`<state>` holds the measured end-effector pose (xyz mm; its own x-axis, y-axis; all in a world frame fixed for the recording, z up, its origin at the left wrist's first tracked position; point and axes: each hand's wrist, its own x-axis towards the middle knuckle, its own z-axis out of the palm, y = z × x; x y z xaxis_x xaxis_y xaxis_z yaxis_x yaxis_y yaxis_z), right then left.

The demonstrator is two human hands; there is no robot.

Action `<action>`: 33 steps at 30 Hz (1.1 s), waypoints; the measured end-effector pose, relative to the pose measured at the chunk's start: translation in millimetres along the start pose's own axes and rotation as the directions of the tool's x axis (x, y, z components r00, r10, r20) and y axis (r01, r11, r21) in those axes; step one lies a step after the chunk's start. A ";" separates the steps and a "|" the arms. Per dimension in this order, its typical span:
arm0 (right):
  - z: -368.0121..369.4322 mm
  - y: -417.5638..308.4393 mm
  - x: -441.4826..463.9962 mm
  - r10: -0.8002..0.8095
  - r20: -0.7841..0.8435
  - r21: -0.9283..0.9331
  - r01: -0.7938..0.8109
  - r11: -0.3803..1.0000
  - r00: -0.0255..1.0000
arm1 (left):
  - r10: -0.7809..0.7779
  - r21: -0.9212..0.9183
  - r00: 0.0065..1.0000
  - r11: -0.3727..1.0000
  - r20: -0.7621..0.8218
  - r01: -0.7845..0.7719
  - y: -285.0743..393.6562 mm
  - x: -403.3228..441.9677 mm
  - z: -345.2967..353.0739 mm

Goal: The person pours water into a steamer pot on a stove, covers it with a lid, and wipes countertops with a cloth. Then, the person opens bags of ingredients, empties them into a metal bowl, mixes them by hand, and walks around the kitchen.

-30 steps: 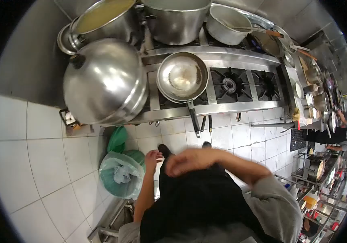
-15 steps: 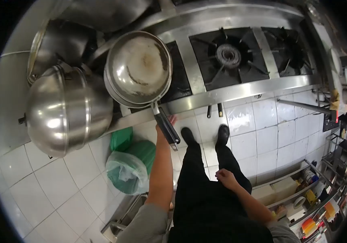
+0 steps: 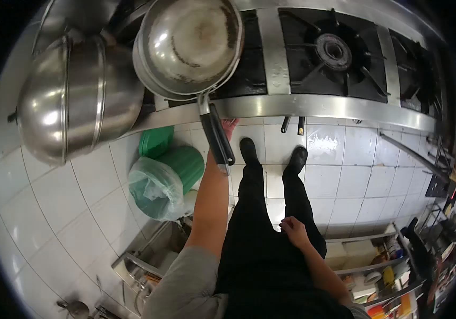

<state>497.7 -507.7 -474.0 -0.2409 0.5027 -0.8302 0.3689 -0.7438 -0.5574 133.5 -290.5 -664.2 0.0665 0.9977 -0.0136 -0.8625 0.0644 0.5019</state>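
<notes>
My left hand (image 3: 230, 127) is under the stove's front edge, mostly hidden behind the black pan handles (image 3: 215, 133); what it touches, if anything, cannot be seen. The handles belong to two stacked metal pans (image 3: 189, 42) on the stove, the upper one with brown stains inside. Low before my dark trousers, my right hand (image 3: 294, 232) is loosely curled with nothing visible in it. To the left of the pans stands a big domed steel pot (image 3: 81, 98).
Bare burners (image 3: 334, 51) lie right of the pans, above a steel front rail (image 3: 323, 106). A green bin (image 3: 182, 166) with a plastic liner stands on the tiled floor at left. Loaded shelves (image 3: 377, 260) are at lower right, a sink (image 3: 159, 247) at lower left.
The view has come closer to the stove and tilted down. My left arm has stretched forward from my body to under the pan handles. My right hand has dropped to my thigh.
</notes>
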 end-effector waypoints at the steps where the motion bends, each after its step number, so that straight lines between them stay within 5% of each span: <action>1: -1.2 -1.6 0.5 -0.010 0.005 -0.019 0.010 1.000 1.000 | 0.001 0.008 0.999 1.000 -0.043 0.000 -2.2 -0.3 -7.8; 4: -2.9 -0.2 0.1 0.066 0.051 0.025 -0.067 0.997 0.997 | 0.055 -0.056 0.982 0.996 -0.182 -0.066 -4.0 3.6 18.9; 6: 0.0 6.4 -0.3 0.040 0.056 0.017 -0.041 0.999 0.998 | -0.015 -0.065 0.996 0.998 -0.086 0.009 5.6 -4.4 -2.8; 7: -0.7 6.3 -1.2 0.037 0.059 0.005 -0.037 0.999 0.998 | -0.030 -0.026 0.968 0.999 -0.248 0.024 19.6 -12.5 0.3; 9: -1.5 4.0 -0.7 0.030 0.061 -0.162 -0.020 0.987 0.998 | -0.057 0.028 0.832 0.996 -0.551 0.087 48.0 -28.1 7.8; 11: -0.7 10.3 -3.8 -0.059 0.039 -0.227 0.066 0.972 0.997 | 0.080 0.084 0.408 0.996 -0.910 -0.008 71.7 -18.1 32.0; 13: 3.8 12.6 3.8 -0.161 0.009 -0.276 0.157 0.948 0.987 | 0.082 0.045 0.374 0.993 -0.924 -0.106 108.0 -19.1 32.5; 14: 6.1 13.1 3.5 -0.091 0.010 -0.221 0.091 0.971 0.996 | 0.101 0.055 0.343 0.988 -0.934 -0.142 122.8 -17.3 31.5; 17: 13.3 19.7 3.2 0.004 0.019 -0.110 -0.002 0.994 1.000 | 0.213 0.172 0.509 0.977 -0.834 -0.128 145.3 -13.9 20.4; 18: 13.9 16.3 3.1 0.010 0.032 -0.100 -0.007 0.995 0.999 | 0.133 0.068 0.577 0.989 -0.806 -0.133 151.0 -13.0 13.8; 22: 21.3 17.2 7.2 0.001 0.014 -0.079 0.000 0.997 1.000 | 0.182 0.203 0.581 0.979 -0.793 -0.031 150.7 -0.4 9.6; 27: 32.5 20.7 5.0 0.004 0.012 -0.012 -0.004 1.000 1.000 | 0.048 0.012 0.710 0.998 -0.703 -0.056 158.6 -5.8 -4.8; 33: 38.9 19.1 4.7 0.040 0.005 0.018 -0.040 0.999 0.999 | 0.078 0.045 0.500 0.996 -0.862 -0.078 156.2 5.3 22.2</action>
<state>468.7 -536.7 -488.8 -0.2303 0.4707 -0.8517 0.3623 -0.7708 -0.5240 10.3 -275.7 -566.7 -0.4666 0.5228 -0.7134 -0.8417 -0.0149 0.5397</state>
